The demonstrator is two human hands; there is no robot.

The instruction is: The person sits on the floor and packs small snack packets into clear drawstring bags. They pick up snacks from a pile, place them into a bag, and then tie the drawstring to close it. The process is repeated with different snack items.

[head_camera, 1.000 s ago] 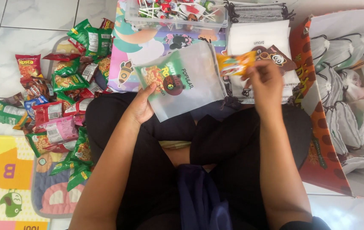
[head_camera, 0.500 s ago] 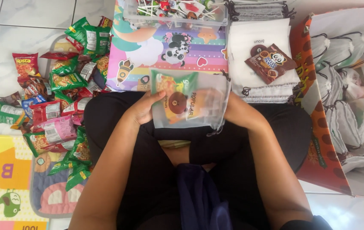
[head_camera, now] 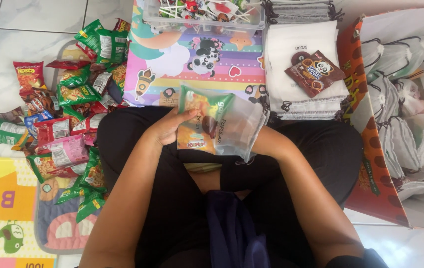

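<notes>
Over our crossed legs, at the near edge of the pastel cartoon play mat (head_camera: 172, 59), we held a translucent grey drawstring pouch (head_camera: 222, 126) with a green snack packet and a dark brown one showing through its fabric. Our left hand (head_camera: 168, 126) gripped the pouch's left edge, thumb lying across the front and the other fingers tucked out of sight behind. Our right hand (head_camera: 266, 141) was almost wholly hidden behind the pouch's right side, so we could not tell how its fingers were set; only the wrist showed against the lower right corner.

To our left lay a loose heap of green, red and pink foil snack packets (head_camera: 68, 114), spilling right up against our left knee and leaving little room on that side. Just beyond the pouch stretched a bare strip of mat, then a clear plastic tub of lollipops (head_camera: 204, 15) at the far edge. To the right of the pouch sat a stack of folded white cloth pouches (head_camera: 301, 74), nearly touching it, with a dark brown biscuit packet (head_camera: 315, 73) on top. Farther right, a large orange-and-brown spotted paper bag (head_camera: 371, 164), filled with tied pouches, pressed against our right knee.
</notes>
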